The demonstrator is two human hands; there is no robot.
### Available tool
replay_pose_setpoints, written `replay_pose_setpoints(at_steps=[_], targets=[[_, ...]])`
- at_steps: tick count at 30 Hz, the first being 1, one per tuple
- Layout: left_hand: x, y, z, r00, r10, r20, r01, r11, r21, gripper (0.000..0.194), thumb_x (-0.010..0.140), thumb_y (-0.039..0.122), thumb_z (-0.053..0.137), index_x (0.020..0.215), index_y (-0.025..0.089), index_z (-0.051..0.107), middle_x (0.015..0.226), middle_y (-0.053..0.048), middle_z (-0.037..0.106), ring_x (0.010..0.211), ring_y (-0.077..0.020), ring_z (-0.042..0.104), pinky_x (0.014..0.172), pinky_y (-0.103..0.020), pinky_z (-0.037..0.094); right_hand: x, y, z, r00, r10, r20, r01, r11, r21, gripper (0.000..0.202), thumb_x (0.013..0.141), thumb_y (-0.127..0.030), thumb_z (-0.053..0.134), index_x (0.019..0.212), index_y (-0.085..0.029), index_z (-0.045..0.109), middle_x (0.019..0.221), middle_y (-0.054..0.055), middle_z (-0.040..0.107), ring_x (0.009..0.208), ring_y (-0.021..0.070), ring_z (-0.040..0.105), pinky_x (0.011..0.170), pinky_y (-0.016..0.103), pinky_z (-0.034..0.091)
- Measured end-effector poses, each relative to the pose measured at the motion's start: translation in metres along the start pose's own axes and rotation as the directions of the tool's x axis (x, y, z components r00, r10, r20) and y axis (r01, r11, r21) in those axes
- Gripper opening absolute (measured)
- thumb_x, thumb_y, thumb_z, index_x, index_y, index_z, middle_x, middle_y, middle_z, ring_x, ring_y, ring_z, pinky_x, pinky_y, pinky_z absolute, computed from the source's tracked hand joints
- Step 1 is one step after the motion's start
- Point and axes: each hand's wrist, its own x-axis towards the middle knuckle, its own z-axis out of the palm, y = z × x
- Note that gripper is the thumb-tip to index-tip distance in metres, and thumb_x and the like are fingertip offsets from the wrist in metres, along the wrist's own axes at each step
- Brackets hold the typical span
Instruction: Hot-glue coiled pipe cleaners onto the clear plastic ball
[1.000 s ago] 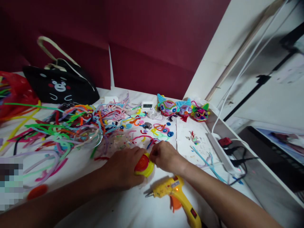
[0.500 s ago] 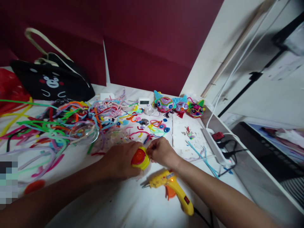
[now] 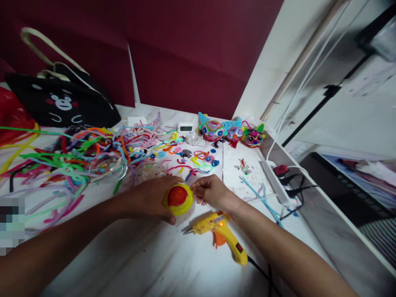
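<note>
My left hand (image 3: 154,198) is wrapped round a clear ball (image 3: 180,197) whose facing side carries coiled yellow fuzzy stem with a red and orange centre. At the ball's right edge, my right hand (image 3: 208,190) is closed in a pinch; what its fingertips hold is too small to tell, perhaps hidden by them. Just below the right hand lies a yellow glue gun (image 3: 221,231) on its side, nozzle to the left and a small orange light lit on its body.
Tangled coloured stems (image 3: 102,152) and a clear half shell (image 3: 113,170) lie at left, before a black bag (image 3: 62,101). Three decorated heads (image 3: 213,131) stand at the back, near a small timer (image 3: 185,127). A power strip (image 3: 276,181) is at right.
The ball has turned in my left hand, so its red and orange centre faces up more fully. My right hand stays pinched at its edge. The whole view has shifted slightly.
</note>
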Motion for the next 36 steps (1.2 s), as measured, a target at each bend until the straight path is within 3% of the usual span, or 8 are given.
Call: replay_pose_setpoints(at_steps=[2, 6, 10, 17, 23, 32, 36], targets=[[-0.003, -0.01, 0.001, 0.997, 0.077, -0.009, -0.077, 0.996, -0.049, 0.076, 0.062, 0.04, 0.089, 0.13, 0.024, 0.058, 0.132, -0.004, 0.066, 0.121, -0.0334, 0.062, 0.102, -0.04, 0.049, 0.0, 0.001, 0.0, 1.0, 0.016, 0.008, -0.017, 1.0, 0.022, 0.025, 0.085, -0.001, 0.053, 0.074, -0.016, 0.07, 0.056, -0.005, 0.06, 0.047, 0.0097, 0.057, 0.048, 0.02, 0.048], [-0.005, -0.025, 0.011, 0.992, 0.115, -0.041, -0.12, 0.985, -0.121, 0.081, 0.066, 0.039, 0.089, 0.137, 0.022, 0.053, 0.138, -0.006, 0.063, 0.127, -0.0337, 0.058, 0.11, -0.045, 0.044, 0.002, 0.004, 0.0, 1.0, 0.007, 0.004, -0.007, 1.0, 0.02, 0.024, 0.085, -0.001, 0.054, 0.075, -0.016, 0.07, 0.057, -0.004, 0.061, 0.048, 0.0094, 0.056, 0.049, 0.02, 0.048], [0.0, -0.031, 0.023, 0.984, 0.138, -0.11, -0.152, 0.981, -0.123, 0.085, 0.061, 0.058, 0.087, 0.132, 0.021, 0.057, 0.135, -0.009, 0.064, 0.127, -0.0397, 0.057, 0.11, -0.049, 0.046, 0.005, 0.006, 0.002, 0.998, -0.045, -0.034, 0.044, 0.998, -0.044, 0.021, 0.084, -0.003, 0.06, 0.071, -0.017, 0.067, 0.052, -0.005, 0.058, 0.049, 0.0098, 0.054, 0.052, 0.02, 0.046], [0.002, -0.033, 0.03, 0.974, 0.185, -0.133, -0.198, 0.976, -0.09, 0.087, 0.069, 0.077, 0.073, 0.134, 0.022, 0.057, 0.136, -0.013, 0.061, 0.127, -0.0382, 0.056, 0.111, -0.051, 0.045, 0.004, 0.005, 0.009, 0.986, -0.127, -0.106, 0.106, 0.977, -0.183, 0.021, 0.079, -0.002, 0.062, 0.067, -0.019, 0.063, 0.058, -0.004, 0.058, 0.054, 0.0114, 0.055, 0.055, 0.023, 0.042], [-0.003, -0.024, 0.028, 0.971, 0.195, -0.137, -0.2, 0.98, -0.023, 0.075, 0.07, 0.061, 0.082, 0.13, 0.023, 0.059, 0.136, -0.009, 0.063, 0.129, -0.0379, 0.056, 0.114, -0.05, 0.044, 0.003, 0.006, 0.014, 0.975, -0.165, -0.148, 0.124, 0.959, -0.254, 0.02, 0.076, -0.001, 0.06, 0.066, -0.019, 0.062, 0.06, -0.003, 0.058, 0.056, 0.0116, 0.052, 0.057, 0.023, 0.04], [0.0, -0.008, 0.024, 0.999, 0.05, -0.02, -0.049, 0.998, 0.025, 0.085, 0.063, 0.038, 0.087, 0.138, 0.019, 0.052, 0.151, -0.015, 0.05, 0.144, -0.0423, 0.043, 0.123, -0.057, 0.034, 0.004, 0.012, 0.014, 0.965, -0.212, -0.152, 0.163, 0.945, -0.283, 0.018, 0.079, -0.006, 0.059, 0.07, -0.02, 0.064, 0.065, -0.002, 0.062, 0.061, 0.0125, 0.056, 0.06, 0.023, 0.042], [0.001, 0.001, 0.014, 0.996, 0.086, 0.027, -0.086, 0.996, 0.012, 0.076, 0.062, 0.03, 0.086, 0.132, 0.021, 0.056, 0.136, -0.01, 0.056, 0.132, -0.0358, 0.053, 0.116, -0.048, 0.043, 0.005, 0.014, 0.013, 0.962, -0.232, -0.146, 0.183, 0.939, -0.29, 0.017, 0.079, -0.006, 0.059, 0.071, -0.02, 0.065, 0.066, -0.002, 0.062, 0.061, 0.0129, 0.056, 0.06, 0.023, 0.042]])
